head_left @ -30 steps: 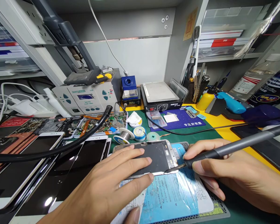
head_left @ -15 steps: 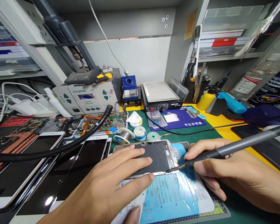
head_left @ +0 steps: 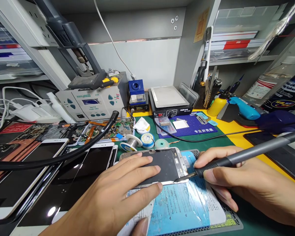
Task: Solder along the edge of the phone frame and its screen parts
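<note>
Under my left hand [head_left: 127, 178] lies a phone screen assembly [head_left: 166, 165], dark back up with a metal frame; my spread fingers rest flat on it. My right hand [head_left: 226, 178] grips a soldering iron [head_left: 238, 156] like a pen. The iron's dark tip touches the screen's near edge toward the right end, by a strip of bright metal. Beneath the screen is a blue and white printed sheet [head_left: 182, 206] in clear plastic, lying on a grey perforated mat [head_left: 232, 223]. A solder spool [head_left: 132, 143] stands just behind the screen.
Several phones [head_left: 88, 167] lie at the left, with a black hose [head_left: 88, 149] arching over them. Behind stand a hot-air station [head_left: 90, 101], a soldering iron stand [head_left: 136, 88] and a heating plate [head_left: 170, 96]. A yellow bottle [head_left: 216, 104] and a tool holder [head_left: 206, 90] stand back right.
The iron's tip has shifted very slightly left along the screen's near edge. My left hand stays in place.
</note>
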### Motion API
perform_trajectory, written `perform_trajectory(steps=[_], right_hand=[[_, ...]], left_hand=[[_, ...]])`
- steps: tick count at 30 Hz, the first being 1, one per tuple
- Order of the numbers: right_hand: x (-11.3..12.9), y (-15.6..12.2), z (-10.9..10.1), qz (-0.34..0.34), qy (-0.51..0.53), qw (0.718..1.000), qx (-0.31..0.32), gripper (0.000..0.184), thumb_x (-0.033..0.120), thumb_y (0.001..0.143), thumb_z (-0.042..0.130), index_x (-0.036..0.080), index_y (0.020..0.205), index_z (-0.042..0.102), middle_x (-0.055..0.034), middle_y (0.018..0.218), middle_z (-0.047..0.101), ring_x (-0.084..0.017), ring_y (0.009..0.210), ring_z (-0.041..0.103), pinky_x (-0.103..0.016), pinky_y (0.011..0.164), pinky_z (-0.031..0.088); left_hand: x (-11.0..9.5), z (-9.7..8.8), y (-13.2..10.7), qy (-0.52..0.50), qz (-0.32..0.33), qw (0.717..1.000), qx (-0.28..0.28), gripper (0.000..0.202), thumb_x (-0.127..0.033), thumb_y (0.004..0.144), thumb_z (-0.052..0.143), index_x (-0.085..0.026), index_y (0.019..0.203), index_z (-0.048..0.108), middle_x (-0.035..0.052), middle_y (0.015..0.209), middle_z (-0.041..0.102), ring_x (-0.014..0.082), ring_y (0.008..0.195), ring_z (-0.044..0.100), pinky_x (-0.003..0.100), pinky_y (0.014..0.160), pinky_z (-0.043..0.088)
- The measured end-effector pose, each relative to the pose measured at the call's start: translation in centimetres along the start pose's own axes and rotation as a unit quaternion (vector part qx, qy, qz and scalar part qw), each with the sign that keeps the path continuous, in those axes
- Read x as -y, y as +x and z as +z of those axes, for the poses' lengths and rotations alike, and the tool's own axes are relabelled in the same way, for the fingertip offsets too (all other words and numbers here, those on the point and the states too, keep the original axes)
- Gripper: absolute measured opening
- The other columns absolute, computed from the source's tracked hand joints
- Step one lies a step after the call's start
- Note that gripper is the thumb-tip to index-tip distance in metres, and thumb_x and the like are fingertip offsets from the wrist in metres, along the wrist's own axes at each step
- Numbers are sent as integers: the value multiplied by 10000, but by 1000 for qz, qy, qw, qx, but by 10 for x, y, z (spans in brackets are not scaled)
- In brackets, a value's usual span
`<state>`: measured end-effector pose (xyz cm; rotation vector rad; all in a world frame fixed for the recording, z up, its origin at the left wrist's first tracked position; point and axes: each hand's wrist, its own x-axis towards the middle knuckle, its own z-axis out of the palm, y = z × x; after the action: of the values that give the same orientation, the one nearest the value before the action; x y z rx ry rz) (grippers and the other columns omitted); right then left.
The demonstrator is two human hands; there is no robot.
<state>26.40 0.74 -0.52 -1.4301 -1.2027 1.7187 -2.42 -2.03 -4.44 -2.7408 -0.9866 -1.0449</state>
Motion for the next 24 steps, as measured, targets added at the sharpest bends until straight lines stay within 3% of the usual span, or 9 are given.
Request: perform_trajectory(steps=[6,12,17,24], right_hand=[[-1,1,0,1,-2,1000,2,250,379,703,834,194,862,782,33,440,579,-152,435,482,-285,525,360],[0,1,0,6,-2,1000,4,246,381,695,829,201,858,785,27,450,594,-165,419,476,-301,529,354],[1,1,0,4,-1,1000,-1,238,375,708,819,194,860,789,30,451,590,-160,435,485,-295,527,354],[2,0,2,-5,-34,999,-13,256,408,725,815,195,866,808,21,451,594,-159,444,500,-282,523,355]], left_hand=[[1,-6,3,-4,4,1000,27,378,-131,860,605,-232,1200,736,43,1330,792,256,1373,670,438,1198,541],[2,-4,2,-8,4,1000,20,371,-141,863,609,-234,1200,736,37,1330,791,243,1377,665,421,1213,522],[1,3,-2,-2,-4,1000,-11,325,-167,936,534,-249,1191,719,1,1325,782,161,1417,608,335,1264,432],[0,7,-2,2,2,1000,-18,343,-151,932,510,-244,1197,707,9,1313,775,153,1433,580,327,1267,415]])
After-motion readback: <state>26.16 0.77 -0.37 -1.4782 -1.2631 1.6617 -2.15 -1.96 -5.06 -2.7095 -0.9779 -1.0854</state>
